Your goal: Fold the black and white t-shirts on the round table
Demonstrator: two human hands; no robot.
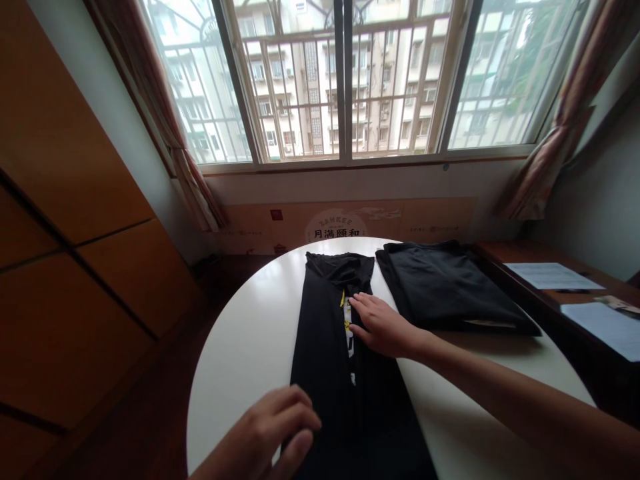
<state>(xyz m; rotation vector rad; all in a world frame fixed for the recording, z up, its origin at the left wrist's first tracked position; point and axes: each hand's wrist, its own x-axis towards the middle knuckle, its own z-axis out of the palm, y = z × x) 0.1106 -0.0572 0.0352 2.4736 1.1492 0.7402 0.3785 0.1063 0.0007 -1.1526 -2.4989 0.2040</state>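
Observation:
A long black garment (325, 347) lies folded lengthwise on a white round table (240, 360). It has a bunched, hood-like far end and a white and yellow print along its middle. My right hand (380, 323) rests on the garment beside the print, fingers stretched out and holding nothing. Nearer to me, my left hand (270, 430) is over the garment's left edge, with its fingers loosely bent and the thumb apart. Nothing shows in its grasp; whether it touches the cloth I cannot tell.
Folded black clothing (450, 287) lies at the table's right. Beyond it, a brown wooden desk (530, 253) bears papers (553, 275). A printed cardboard panel (250, 223) stands behind the table beneath the barred window (345, 87). Wooden cabinets (75, 200) are on the left.

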